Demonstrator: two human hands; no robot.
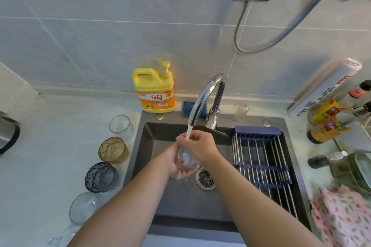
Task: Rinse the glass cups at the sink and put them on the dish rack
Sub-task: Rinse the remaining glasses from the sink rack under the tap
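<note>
A clear glass cup [185,159] is held over the dark sink [180,202], under water running from the chrome faucet [202,98]. My left hand [174,166] cups it from below and grips it. My right hand [200,144] is curled over its rim, fingers at the mouth where the stream lands. Several more cups stand in a row on the counter to the left: a clear one [121,124], an amber one [113,150], a dark blue-grey one [101,176] and a clear one [83,207]. The roll-up dish rack [263,158] spans the sink's right side.
A yellow detergent bottle [154,88] and a blue sponge [193,108] sit behind the sink. Sauce bottles [329,118], a foil roll [325,88] and dishes crowd the right counter, with a pink floral cloth [343,212] at the sink's right edge. The drain strainer [205,178] lies below my hands.
</note>
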